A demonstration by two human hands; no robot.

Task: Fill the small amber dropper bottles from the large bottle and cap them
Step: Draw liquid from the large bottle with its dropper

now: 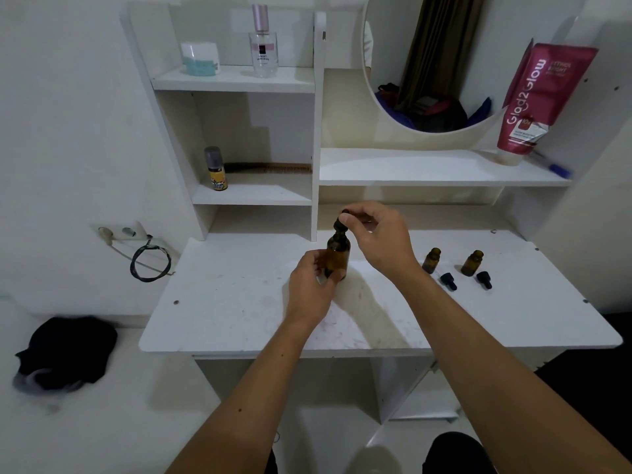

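A large amber bottle (338, 253) stands upright on the white desk (239, 302). My left hand (311, 289) wraps around its lower body. My right hand (376, 239) pinches the black dropper cap (343, 223) at the bottle's neck. Two small amber bottles stand uncapped to the right, one (431, 260) nearer the large bottle and one (472, 263) further right. A black dropper cap (448, 281) lies in front of the first, another black dropper cap (484, 279) in front of the second.
Shelves rise behind the desk, holding a small yellow bottle (216, 170), a comb (270, 168), a perfume bottle (262, 42) and a red tube (540, 100). A round mirror (427, 63) hangs above. A wall socket with cable (150, 261) sits left; dark cloth (65, 350) lies on the floor.
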